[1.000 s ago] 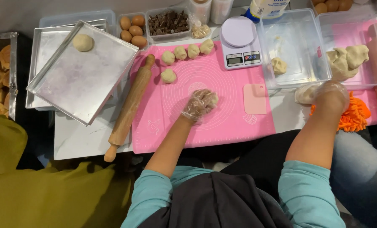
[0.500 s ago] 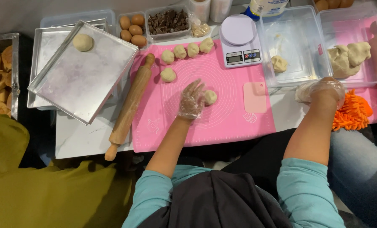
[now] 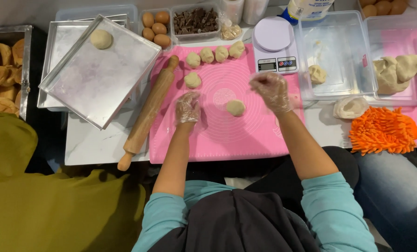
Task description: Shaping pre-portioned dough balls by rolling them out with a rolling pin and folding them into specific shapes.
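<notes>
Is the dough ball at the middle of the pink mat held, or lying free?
Lying free: the dough ball rests on the pink mat, apart from the gloved left hand and right hand.

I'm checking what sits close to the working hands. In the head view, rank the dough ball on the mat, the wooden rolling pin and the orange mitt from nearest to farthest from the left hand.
From the left hand:
1. Dough ball, just to its right on the pink mat.
2. Rolling pin, to its left along the mat's edge; close to the ball's gap, though it looks slightly farther.
3. Orange mitt, far right.

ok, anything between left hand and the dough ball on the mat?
Head view: only bare pink mat lies between the left hand and the dough ball; they are apart.
</notes>
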